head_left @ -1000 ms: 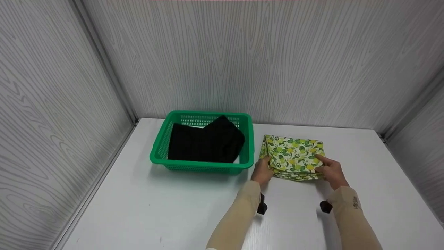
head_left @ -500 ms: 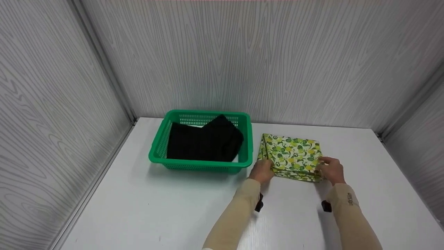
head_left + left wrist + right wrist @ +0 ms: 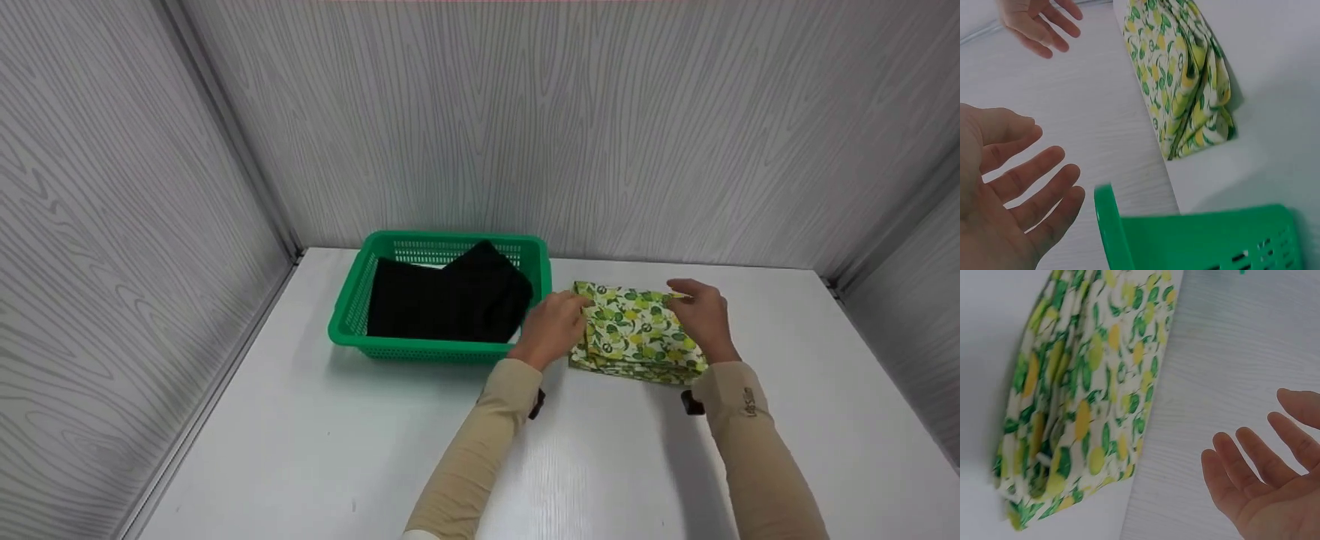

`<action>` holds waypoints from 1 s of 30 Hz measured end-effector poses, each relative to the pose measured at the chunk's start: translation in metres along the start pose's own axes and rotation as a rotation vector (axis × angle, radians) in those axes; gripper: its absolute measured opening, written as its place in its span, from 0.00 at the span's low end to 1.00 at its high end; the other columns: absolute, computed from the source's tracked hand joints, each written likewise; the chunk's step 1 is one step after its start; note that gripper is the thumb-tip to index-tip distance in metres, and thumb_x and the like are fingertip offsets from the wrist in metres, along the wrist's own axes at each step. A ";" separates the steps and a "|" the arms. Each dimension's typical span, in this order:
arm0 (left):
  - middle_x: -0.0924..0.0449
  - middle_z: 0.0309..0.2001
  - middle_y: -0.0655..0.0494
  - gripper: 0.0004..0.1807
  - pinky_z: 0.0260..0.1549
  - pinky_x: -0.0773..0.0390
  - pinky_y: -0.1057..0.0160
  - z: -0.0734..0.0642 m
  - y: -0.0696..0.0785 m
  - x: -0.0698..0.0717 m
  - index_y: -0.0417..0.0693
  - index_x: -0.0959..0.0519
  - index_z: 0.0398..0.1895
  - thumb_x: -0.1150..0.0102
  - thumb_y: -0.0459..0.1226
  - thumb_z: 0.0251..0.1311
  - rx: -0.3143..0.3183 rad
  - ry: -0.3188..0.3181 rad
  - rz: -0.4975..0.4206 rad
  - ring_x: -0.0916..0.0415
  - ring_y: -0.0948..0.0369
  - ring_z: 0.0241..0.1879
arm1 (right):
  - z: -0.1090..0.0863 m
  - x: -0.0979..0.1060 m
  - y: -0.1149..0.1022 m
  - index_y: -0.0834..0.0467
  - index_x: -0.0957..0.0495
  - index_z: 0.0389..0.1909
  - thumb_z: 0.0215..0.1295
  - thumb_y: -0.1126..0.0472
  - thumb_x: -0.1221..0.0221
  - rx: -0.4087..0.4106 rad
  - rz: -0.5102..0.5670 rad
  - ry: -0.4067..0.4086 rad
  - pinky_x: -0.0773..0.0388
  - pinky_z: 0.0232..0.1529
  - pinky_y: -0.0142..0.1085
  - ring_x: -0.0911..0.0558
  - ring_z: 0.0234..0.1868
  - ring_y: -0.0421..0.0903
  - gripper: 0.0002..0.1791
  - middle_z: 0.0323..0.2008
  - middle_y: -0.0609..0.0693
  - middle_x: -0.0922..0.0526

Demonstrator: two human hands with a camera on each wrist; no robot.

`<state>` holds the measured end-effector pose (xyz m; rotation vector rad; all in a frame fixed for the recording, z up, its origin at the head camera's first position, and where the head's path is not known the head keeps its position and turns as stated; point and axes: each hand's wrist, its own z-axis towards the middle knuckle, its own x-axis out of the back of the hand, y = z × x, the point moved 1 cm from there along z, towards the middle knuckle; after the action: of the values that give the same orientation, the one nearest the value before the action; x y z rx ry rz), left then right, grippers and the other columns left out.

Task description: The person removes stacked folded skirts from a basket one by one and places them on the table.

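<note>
A folded cloth printed with lemons and green leaves (image 3: 637, 334) lies flat on the white table, its stacked layers showing along the near edge. Over its left end is my left hand (image 3: 553, 326), fingers loosely bent and apart from the fabric, as the left wrist view of the hand (image 3: 1010, 180) and the cloth (image 3: 1171, 79) confirms. My right hand (image 3: 703, 315) hovers above the right end. In the right wrist view that hand (image 3: 1269, 478) has spread, relaxed fingers, and a gap separates it from the cloth (image 3: 1089, 388). Neither hand holds anything.
Left of the cloth, close to my left hand, stands a green plastic basket (image 3: 435, 349) with perforated sides. Folded black fabric (image 3: 450, 304) lies inside it. Wood-grain panels (image 3: 480, 120) rise behind and at both sides of the white table (image 3: 300, 435).
Both hands have let go of the lemon-print cloth's near corners, then lifted and moved forward over it. The cloth stays about where it was on the table.
</note>
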<state>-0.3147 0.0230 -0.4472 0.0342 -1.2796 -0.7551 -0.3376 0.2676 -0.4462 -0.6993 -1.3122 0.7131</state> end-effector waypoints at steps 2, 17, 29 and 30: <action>0.16 0.51 0.49 0.13 0.42 0.19 0.63 -0.002 -0.010 0.008 0.43 0.15 0.54 0.46 0.33 0.73 0.023 0.034 0.007 0.19 0.55 0.49 | 0.002 -0.004 -0.011 0.73 0.28 0.65 0.74 0.65 0.45 0.030 0.023 -0.003 0.24 0.57 0.55 0.23 0.61 0.65 0.23 0.63 0.70 0.26; 0.17 0.52 0.43 0.14 0.46 0.19 0.52 -0.026 -0.072 0.049 0.37 0.18 0.55 0.41 0.34 0.71 0.090 0.181 -0.011 0.21 0.48 0.48 | 0.007 -0.066 -0.073 0.71 0.28 0.66 0.73 0.62 0.42 0.086 0.225 -0.140 0.25 0.60 0.50 0.22 0.61 0.61 0.26 0.63 0.67 0.24; 0.18 0.51 0.40 0.15 0.42 0.19 0.48 -0.048 -0.115 0.073 0.36 0.18 0.55 0.39 0.34 0.70 0.182 0.236 -0.018 0.21 0.45 0.45 | -0.001 -0.122 -0.114 0.71 0.33 0.69 0.73 0.61 0.41 0.038 0.323 -0.287 0.22 0.58 0.47 0.21 0.60 0.60 0.29 0.63 0.69 0.26; 0.18 0.51 0.39 0.15 0.43 0.19 0.47 -0.050 -0.118 0.075 0.36 0.18 0.55 0.39 0.34 0.69 0.190 0.239 -0.017 0.21 0.45 0.45 | -0.001 -0.126 -0.117 0.71 0.34 0.70 0.73 0.60 0.41 0.020 0.327 -0.310 0.22 0.58 0.48 0.22 0.60 0.61 0.30 0.64 0.69 0.27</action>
<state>-0.3231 -0.1251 -0.4500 0.2816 -1.1196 -0.6210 -0.3432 0.0965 -0.4291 -0.8209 -1.4848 1.1328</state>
